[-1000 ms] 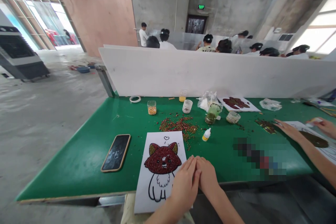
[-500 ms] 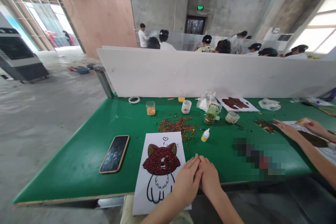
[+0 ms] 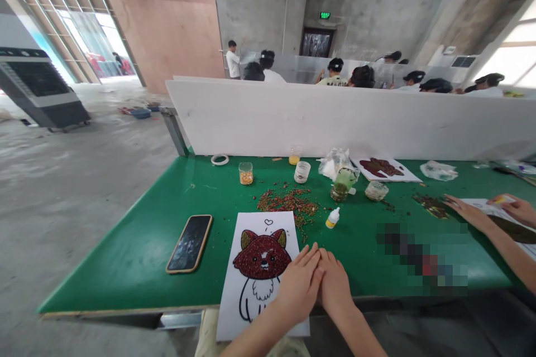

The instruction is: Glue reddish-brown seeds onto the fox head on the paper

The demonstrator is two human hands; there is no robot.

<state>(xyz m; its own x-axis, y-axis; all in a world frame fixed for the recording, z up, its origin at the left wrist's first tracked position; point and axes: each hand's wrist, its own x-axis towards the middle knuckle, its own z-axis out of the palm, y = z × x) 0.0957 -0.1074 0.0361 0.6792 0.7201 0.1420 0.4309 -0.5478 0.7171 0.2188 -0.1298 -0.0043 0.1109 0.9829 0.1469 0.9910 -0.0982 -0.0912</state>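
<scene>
My left hand [image 3: 298, 281] and my right hand [image 3: 335, 281] touch each other over the table's front edge. Both have their fingers stretched out, with fingertips meeting; nothing shows in either. The palms are hidden. Under my left wrist lies a white sheet [image 3: 234, 290] with a cartoon animal drawing. The animal's head [image 3: 263, 262] is covered in dark red grains and its ears have green ones; the body is bare white. Beyond the sheet, red and green grains [image 3: 288, 201] are scattered. A small white glue bottle [image 3: 333, 218] stands upright past my hands.
A phone [image 3: 190, 244] lies left of the sheet. Behind are a cup of orange grains [image 3: 245, 173], a clear cup [image 3: 302, 172], a green-tinted jar [image 3: 342, 183], a tape roll [image 3: 220, 160] and a white partition [image 3: 314, 120]. Another person's hands [image 3: 473, 213] work at the right.
The camera view has turned slightly left, so the table and its objects appear further right. My hands stay together in nearly the same pose.
</scene>
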